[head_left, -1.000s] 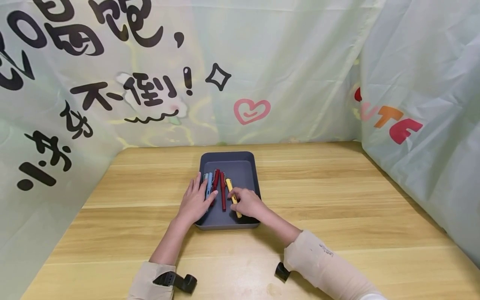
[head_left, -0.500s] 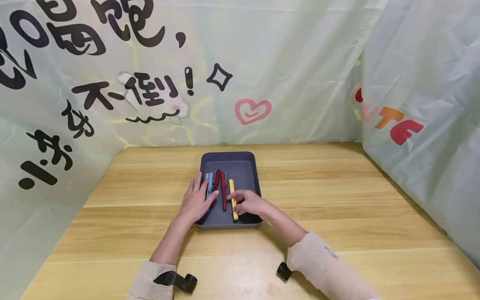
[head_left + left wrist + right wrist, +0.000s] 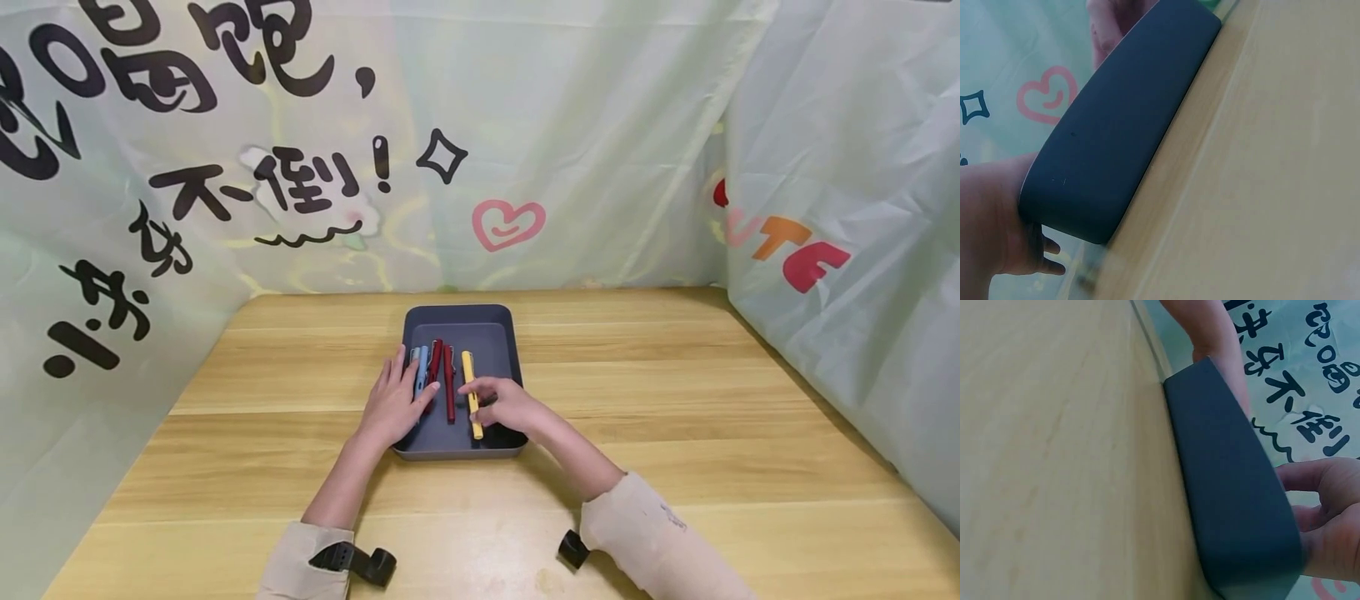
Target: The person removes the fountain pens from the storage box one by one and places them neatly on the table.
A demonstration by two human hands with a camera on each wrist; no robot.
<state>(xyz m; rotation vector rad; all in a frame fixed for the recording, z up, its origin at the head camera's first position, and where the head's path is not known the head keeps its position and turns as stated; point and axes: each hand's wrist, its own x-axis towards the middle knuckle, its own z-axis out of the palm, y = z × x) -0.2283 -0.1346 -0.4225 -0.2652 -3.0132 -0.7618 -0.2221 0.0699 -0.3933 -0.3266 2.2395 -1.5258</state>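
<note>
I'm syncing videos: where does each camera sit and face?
Head: on the head, looks forward and down at tray and pens; left hand, right hand show.
Left wrist: on that wrist, faces tray's near wall; both hands partly show.
Right wrist: on that wrist, faces same wall; right hand, left forearm show.
Wrist views share tray, table.

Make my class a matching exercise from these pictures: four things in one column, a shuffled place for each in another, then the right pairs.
Things
1. Slim yellow pen
2. Shallow, dark grey, rectangular tray
3. Person's bare left hand
4. Pink heart outline

Places
A. On the light brown wooden tabletop
B. On the pale green cloth backdrop
C. Over the slim light-blue pens
D. Between the thumb and fingers of the person's bare right hand

Right pairs: 1-D, 2-A, 3-C, 4-B
</note>
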